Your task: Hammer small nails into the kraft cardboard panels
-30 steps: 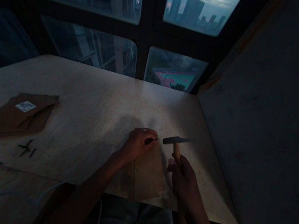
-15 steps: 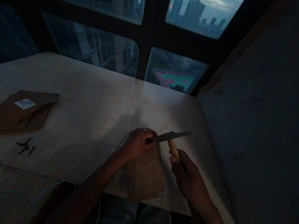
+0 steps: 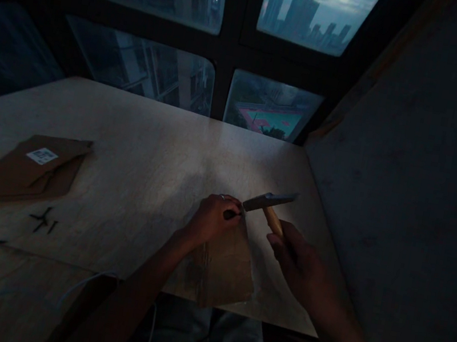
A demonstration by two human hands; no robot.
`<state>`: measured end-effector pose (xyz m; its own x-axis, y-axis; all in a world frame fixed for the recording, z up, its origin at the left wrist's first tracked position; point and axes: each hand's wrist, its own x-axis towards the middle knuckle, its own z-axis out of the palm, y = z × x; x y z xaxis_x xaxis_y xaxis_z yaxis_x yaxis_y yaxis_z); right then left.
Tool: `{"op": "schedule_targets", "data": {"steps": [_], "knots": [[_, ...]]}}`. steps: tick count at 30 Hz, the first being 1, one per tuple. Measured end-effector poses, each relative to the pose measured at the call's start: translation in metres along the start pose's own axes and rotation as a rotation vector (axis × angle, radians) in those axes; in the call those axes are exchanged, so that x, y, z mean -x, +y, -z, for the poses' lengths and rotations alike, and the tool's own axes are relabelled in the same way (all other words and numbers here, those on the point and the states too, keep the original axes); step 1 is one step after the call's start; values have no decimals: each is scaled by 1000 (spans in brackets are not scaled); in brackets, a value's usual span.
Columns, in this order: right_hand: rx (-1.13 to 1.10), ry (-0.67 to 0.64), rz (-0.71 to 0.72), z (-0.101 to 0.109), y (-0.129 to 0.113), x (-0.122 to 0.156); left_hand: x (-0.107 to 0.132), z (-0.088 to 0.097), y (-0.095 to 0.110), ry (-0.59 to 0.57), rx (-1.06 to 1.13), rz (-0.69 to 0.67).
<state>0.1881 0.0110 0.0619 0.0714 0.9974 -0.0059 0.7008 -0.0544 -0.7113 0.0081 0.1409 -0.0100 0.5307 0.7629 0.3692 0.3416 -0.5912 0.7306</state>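
My left hand (image 3: 212, 220), a ring on one finger, rests at the far end of a folded brown cardboard piece (image 3: 228, 269). Its thumb and fingers are pinched around a small dark nail-like piece (image 3: 229, 214); the dim light hides its details. My right hand (image 3: 295, 257) is wrapped around the wooden handle of a hammer (image 3: 273, 218). The hammer's dark metal head lies close to my left fingertips, above the cardboard's far end; whether it touches anything I cannot tell.
Several dark nails or screws (image 3: 44, 220) lie on the pale tabletop (image 3: 150, 141) at left, near stacked brown cardboard sheets (image 3: 16, 169) with a white label. A grey panel (image 3: 402, 193) rises at right, windows stand behind, and a pale cable (image 3: 85, 282) crosses the front edge.
The hammer and my right hand have shifted slightly to the right, with the hammer head turned a little. My left hand keeps its pinch at the cardboard's far end. The view has shifted slightly.
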Motion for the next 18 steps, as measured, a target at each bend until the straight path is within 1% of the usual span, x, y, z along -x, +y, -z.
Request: {"op": "schedule_targets", "data": {"steps": [4, 8, 11, 13, 15, 18], "knots": [[-40, 29, -5, 2, -3, 1, 0, 0, 2, 5, -8, 4], [-87, 2, -51, -7, 6, 1, 1, 2, 6, -33, -50, 31], [-127, 35, -99, -16, 12, 3, 3, 4, 9, -35, -82, 57], [-157, 75, -128, -21, 15, 5, 5, 4, 10, 18, -49, 44], [-192, 102, -154, -27, 19, 6, 7, 4, 10, 100, 34, 13], [-242, 109, -158, -37, 23, 5, 9, 5, 10, 265, 211, -16]]}}
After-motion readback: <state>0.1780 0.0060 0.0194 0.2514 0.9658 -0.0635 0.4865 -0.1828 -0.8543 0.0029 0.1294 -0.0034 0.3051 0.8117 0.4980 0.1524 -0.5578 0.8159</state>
